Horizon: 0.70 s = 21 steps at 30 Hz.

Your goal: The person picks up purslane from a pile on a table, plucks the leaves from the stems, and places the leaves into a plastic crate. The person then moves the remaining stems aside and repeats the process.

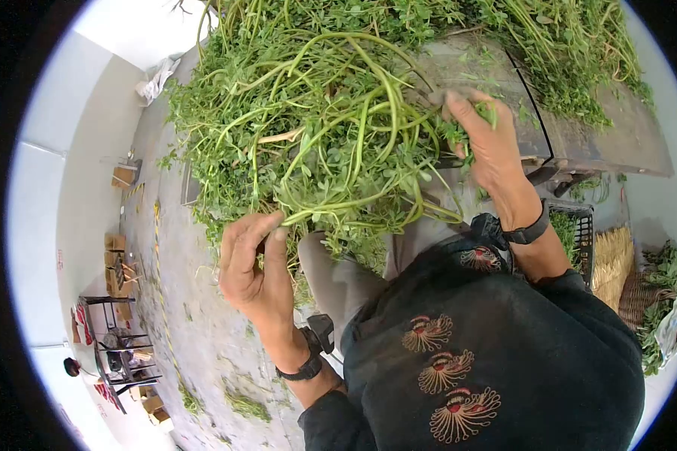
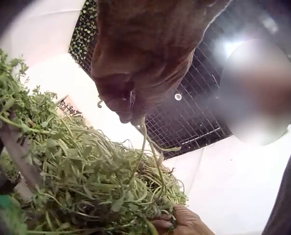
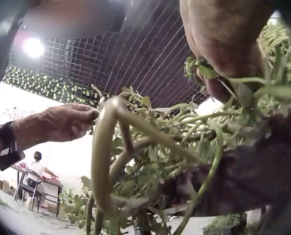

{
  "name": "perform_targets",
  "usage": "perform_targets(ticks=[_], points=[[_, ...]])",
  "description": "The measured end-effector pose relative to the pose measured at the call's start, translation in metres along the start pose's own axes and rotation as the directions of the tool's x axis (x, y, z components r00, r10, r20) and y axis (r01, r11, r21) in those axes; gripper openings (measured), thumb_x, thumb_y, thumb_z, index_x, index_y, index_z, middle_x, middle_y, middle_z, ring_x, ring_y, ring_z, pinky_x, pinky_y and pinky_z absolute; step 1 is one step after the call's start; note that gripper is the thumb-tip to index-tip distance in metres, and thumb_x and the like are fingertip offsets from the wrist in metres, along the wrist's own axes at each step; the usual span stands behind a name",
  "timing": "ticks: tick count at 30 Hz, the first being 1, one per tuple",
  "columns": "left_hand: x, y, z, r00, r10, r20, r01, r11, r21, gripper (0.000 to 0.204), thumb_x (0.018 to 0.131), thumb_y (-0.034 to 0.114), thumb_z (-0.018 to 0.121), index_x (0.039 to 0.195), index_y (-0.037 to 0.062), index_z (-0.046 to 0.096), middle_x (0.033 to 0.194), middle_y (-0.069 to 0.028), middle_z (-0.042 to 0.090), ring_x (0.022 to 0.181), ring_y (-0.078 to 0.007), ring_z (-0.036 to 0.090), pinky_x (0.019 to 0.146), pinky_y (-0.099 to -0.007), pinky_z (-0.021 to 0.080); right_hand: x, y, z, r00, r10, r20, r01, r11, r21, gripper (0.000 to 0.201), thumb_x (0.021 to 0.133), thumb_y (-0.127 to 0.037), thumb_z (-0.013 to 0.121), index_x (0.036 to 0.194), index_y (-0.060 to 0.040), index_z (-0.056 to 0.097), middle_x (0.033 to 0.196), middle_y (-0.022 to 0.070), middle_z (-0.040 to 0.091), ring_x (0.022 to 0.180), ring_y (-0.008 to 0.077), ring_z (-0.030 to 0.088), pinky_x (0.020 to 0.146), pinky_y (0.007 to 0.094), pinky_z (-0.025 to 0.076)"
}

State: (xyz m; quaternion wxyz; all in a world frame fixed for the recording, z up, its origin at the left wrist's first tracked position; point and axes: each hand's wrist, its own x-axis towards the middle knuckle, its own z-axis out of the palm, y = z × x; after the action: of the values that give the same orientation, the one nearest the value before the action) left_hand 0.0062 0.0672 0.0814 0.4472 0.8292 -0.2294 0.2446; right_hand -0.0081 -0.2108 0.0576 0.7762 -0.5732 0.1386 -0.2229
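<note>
A large tangled heap of purslane (image 1: 233, 113), with thick pale green stems and small leaves, spreads over the table and hangs past its near edge above the person's knees. At the heap's near left, my left hand (image 1: 252, 263) pinches the end of a purslane stem (image 1: 308, 216) between thumb and fingertips. In the left wrist view thin stems hang from those fingers. On the right side of the heap, my right hand (image 1: 493, 146) holds purslane sprigs (image 1: 459, 139) in its curled fingers, with leaves and cut stem ends showing between them. Its fingertips are partly hidden.
More purslane lies on the dark tabletop (image 1: 602, 143) at the far right. A black crate (image 1: 579, 233) with greens and a straw bundle (image 1: 613, 263) stand below it. Loose sprigs (image 1: 244, 406) litter the floor. A person (image 3: 37, 169) sits at another table farther off.
</note>
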Motion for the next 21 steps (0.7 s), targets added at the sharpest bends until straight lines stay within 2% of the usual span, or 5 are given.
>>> perform_targets(ticks=[3, 5, 16, 19, 21], points=[[-0.011, 0.007, -0.004, 0.999, -0.01, 0.035, 0.017, 0.977, -0.215, 0.012, 0.082, 0.0, 0.061, 0.094, -0.0014, 0.063, 0.094, -0.0071, 0.058, 0.08, -0.012, 0.054, 0.066, -0.0187, 0.043, -0.016, -0.014, -0.007, 0.988, -0.141, 0.07, 0.141, 0.99, 0.005, 0.029, 0.083, -0.03, 0.067, 0.086, -0.0013, 0.065, 0.074, 0.0015, 0.061, 0.052, 0.0039, 0.046, 0.042, 0.018, 0.034], [-0.017, 0.01, -0.002, 0.976, -0.162, 0.148, 0.219, 0.718, -0.66, 0.012, 0.078, -0.002, 0.065, 0.09, -0.0009, 0.063, 0.09, -0.0057, 0.058, 0.077, -0.0114, 0.052, 0.066, -0.0223, 0.043, -0.025, -0.022, -0.012, 0.943, -0.223, 0.245, 0.238, 0.971, -0.032, 0.028, 0.084, -0.029, 0.066, 0.083, -0.0011, 0.066, 0.079, 0.0041, 0.066, 0.057, 0.0059, 0.051, 0.047, 0.0183, 0.037], [-0.032, 0.026, 0.011, 0.972, 0.065, 0.227, 0.014, 0.943, -0.332, 0.011, 0.079, 0.005, 0.066, 0.089, 0.0031, 0.062, 0.088, -0.0032, 0.057, 0.072, -0.0089, 0.047, 0.062, -0.0203, 0.037, -0.059, -0.013, 0.024, 0.732, -0.135, 0.668, 0.344, 0.92, -0.191, 0.022, 0.087, -0.023, 0.062, 0.091, -0.0031, 0.07, 0.082, 0.0057, 0.069, 0.077, 0.0077, 0.06, 0.071, 0.0241, 0.047], [-0.035, 0.018, 0.006, 0.958, 0.075, 0.277, 0.049, 0.909, -0.415, 0.008, 0.086, 0.006, 0.059, 0.092, 0.0016, 0.058, 0.091, -0.0056, 0.055, 0.071, -0.0088, 0.048, 0.057, -0.0201, 0.04, -0.06, -0.01, 0.027, 0.77, -0.076, 0.633, 0.279, 0.933, -0.229, 0.026, 0.086, -0.027, 0.062, 0.088, -0.0021, 0.07, 0.079, 0.0043, 0.068, 0.078, 0.0095, 0.06, 0.07, 0.0264, 0.047], [-0.035, 0.018, 0.004, 0.944, -0.172, 0.283, 0.328, 0.597, -0.732, 0.012, 0.088, 0.012, 0.057, 0.096, 0.0016, 0.056, 0.086, -0.0065, 0.057, 0.057, -0.0072, 0.043, 0.047, -0.0195, 0.035, -0.06, -0.008, 0.026, 0.793, -0.029, 0.609, 0.211, 0.95, -0.229, 0.029, 0.085, -0.029, 0.062, 0.086, -0.0015, 0.069, 0.078, 0.004, 0.067, 0.077, 0.0098, 0.059, 0.07, 0.0271, 0.047]])
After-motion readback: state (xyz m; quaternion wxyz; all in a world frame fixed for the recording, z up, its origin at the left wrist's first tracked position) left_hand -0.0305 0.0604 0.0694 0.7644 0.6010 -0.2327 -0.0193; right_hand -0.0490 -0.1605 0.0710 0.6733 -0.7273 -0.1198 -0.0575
